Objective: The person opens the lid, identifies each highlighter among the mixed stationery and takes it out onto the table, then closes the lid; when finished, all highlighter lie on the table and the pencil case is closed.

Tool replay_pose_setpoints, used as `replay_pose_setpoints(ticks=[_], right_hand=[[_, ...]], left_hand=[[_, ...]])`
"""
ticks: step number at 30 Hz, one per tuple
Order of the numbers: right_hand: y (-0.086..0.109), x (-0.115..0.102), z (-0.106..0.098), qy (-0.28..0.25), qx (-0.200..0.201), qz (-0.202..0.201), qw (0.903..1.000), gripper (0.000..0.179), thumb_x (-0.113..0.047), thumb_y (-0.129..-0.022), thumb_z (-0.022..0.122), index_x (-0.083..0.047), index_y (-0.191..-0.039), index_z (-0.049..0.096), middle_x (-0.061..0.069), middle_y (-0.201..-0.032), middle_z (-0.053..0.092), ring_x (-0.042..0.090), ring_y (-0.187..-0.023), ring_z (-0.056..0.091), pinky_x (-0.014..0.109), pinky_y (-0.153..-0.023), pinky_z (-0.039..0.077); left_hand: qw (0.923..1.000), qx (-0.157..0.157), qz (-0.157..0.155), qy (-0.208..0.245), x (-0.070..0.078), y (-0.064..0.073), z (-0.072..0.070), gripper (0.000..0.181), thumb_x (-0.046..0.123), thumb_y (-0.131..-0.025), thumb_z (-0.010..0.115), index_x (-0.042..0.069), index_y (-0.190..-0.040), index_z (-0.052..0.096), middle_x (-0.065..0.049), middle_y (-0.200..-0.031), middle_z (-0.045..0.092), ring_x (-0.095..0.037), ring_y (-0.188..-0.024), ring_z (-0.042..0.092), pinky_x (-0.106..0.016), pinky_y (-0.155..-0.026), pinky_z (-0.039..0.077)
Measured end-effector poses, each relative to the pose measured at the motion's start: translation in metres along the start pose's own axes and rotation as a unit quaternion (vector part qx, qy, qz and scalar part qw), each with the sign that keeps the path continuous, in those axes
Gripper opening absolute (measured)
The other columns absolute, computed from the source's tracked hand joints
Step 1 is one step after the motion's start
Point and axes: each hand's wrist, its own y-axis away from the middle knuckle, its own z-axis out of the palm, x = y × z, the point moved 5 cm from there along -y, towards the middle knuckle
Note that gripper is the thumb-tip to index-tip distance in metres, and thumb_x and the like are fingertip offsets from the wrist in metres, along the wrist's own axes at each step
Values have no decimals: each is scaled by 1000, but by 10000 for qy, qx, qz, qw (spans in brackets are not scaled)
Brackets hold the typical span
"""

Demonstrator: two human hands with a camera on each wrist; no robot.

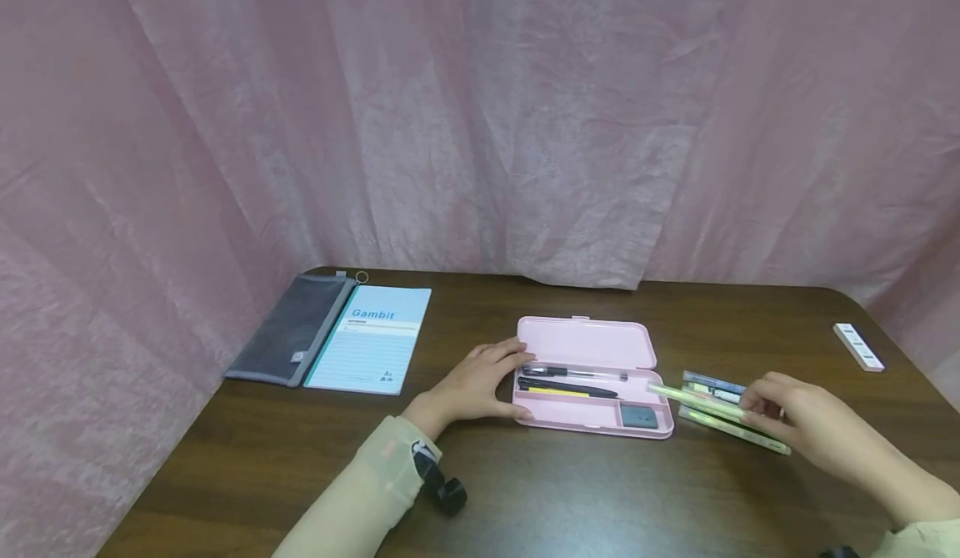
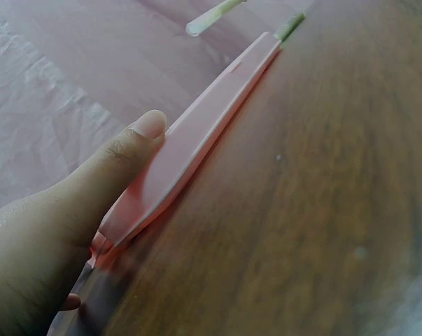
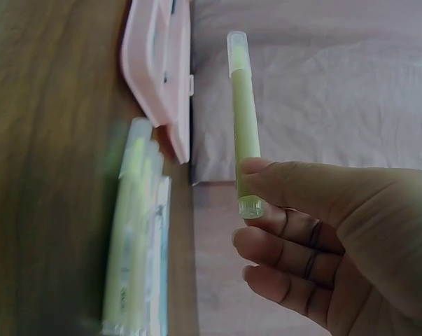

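An open pink pencil case (image 1: 585,345) lies on the table, its lid folded back. My left hand (image 1: 476,384) holds its left end, the thumb against the front wall in the left wrist view and the fingers at the far side. Inside are a clear-barrelled pen (image 1: 581,373), a black pen (image 1: 573,388) with something yellow beside it, and a dark eraser (image 1: 639,416) in the front right compartment. My right hand (image 1: 802,416) pinches a pale yellow-green highlighter (image 3: 245,119) near one end between thumb and fingers. Its capped end points at the case's right side, raised above the table.
Several more highlighters (image 3: 130,231) lie side by side right of the case, beneath the right hand. At the left are a blue notebook (image 1: 367,341) and a dark zip pouch (image 1: 296,324). A small white box (image 1: 858,347) sits far right. A pink curtain (image 1: 450,124) hangs behind the table.
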Motion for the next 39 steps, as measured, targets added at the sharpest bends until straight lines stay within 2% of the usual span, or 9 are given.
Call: replay_pose_setpoints(ticks=[13,23,30,39], right_hand=[[27,19,11,-52,-139,117,9998,29,-7,-69,81,-24,-79,60,-25,-76,43,-13,-70,34,18,-53,38],[41,26,16,-78,111,-88,9999,29,-8,-66,82,-22,-81,61,-28,-77,43,-14,-70,36,16,-54,41],[49,32,23,-303,135,-61,9994,29,-7,-67,81,-21,-80,60,-28,-78,42,-14,-70,35,15,-53,38],[49,37,30,-254,449,-218,9984,33,-7,-63,82,-22,-77,57,-28,-76,40,-14,-69,35,9,-55,29]], left_hand=[[10000,3,10,5,-1,-2,0,87,74,-75,61,30,-146,38,2,-157,32,-21,-145,30,-46,-118,27],[10000,-11,-22,1,-1,-2,1,87,73,-74,62,31,-146,38,2,-157,31,-20,-146,29,-45,-118,26],[10000,-31,-36,52,-3,-2,1,88,75,-74,60,31,-146,38,2,-158,30,-19,-146,28,-46,-118,26],[9999,-87,-66,76,-3,-2,2,88,76,-74,59,32,-146,37,3,-158,29,-20,-146,28,-47,-118,26]])
